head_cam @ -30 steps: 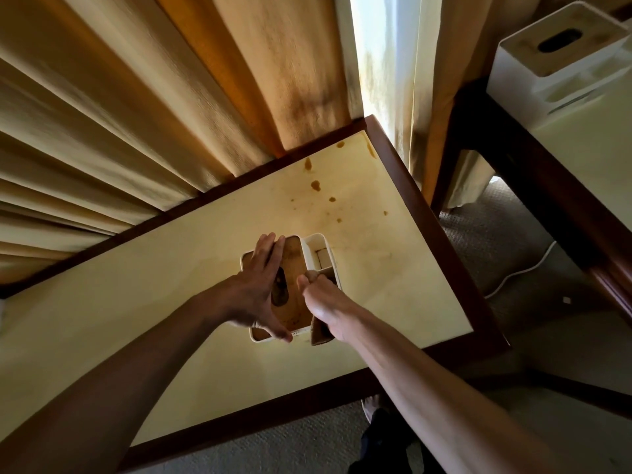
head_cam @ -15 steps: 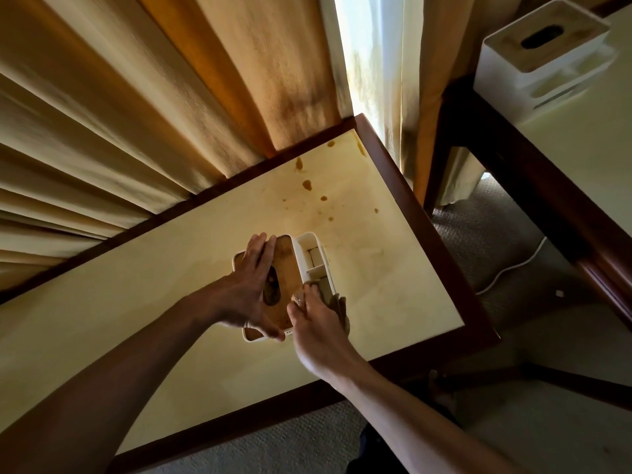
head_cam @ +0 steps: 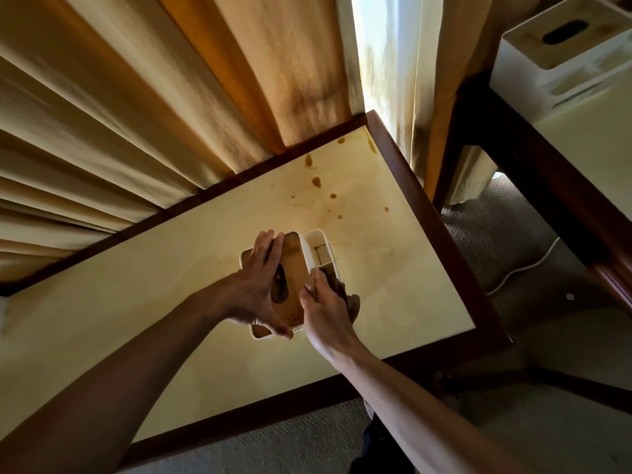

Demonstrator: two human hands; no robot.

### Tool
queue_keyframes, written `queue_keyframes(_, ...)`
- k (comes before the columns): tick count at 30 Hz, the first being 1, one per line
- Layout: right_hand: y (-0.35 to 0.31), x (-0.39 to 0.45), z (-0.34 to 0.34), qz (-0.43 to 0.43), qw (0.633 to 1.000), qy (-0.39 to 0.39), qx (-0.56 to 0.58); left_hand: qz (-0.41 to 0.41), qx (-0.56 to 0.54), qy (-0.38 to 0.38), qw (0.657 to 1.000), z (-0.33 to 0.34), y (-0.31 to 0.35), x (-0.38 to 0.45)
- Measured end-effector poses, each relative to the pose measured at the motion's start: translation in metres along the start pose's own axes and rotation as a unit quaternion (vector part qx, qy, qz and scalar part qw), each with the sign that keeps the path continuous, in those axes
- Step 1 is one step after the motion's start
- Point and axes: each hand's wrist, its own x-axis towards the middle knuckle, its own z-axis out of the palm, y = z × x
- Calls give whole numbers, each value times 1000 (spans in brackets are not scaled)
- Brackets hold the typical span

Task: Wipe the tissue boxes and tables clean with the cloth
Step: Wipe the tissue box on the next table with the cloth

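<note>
Stained tissue box [head_cam: 292, 268] on stained table [head_cam: 393, 268]

Wood-lidded plastic tissue box [head_cam: 290, 265]; soft cloth [head_cam: 352, 302].

Bare table [head_cam: 393, 285] right of tissue box [head_cam: 294, 268]; curtain [head_cam: 136, 131] blocks behind.

Dim, warm room; daylight glares through the curtain gap [head_cam: 379, 63]; wide-angle edges bend.
</note>
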Motion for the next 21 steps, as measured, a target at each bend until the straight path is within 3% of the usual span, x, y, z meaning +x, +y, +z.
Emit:
queue_keyframes(7,-1,-18,-16,-44,996,-67,-24,5,1,-1,1000,0,-1,1)
queue_keyframes(14,-5,11,-7,105,979,-13,-175,1,-5,1,1000,0,-2,0)
queue_keyframes(18,-24,28,-10,181,979,-74,-61,9,-5,0,1000,1,-3,0)
queue_keyframes(21,-31,32,-10,199,974,-103,-36,9,-6,4,1000,1,-4,1)
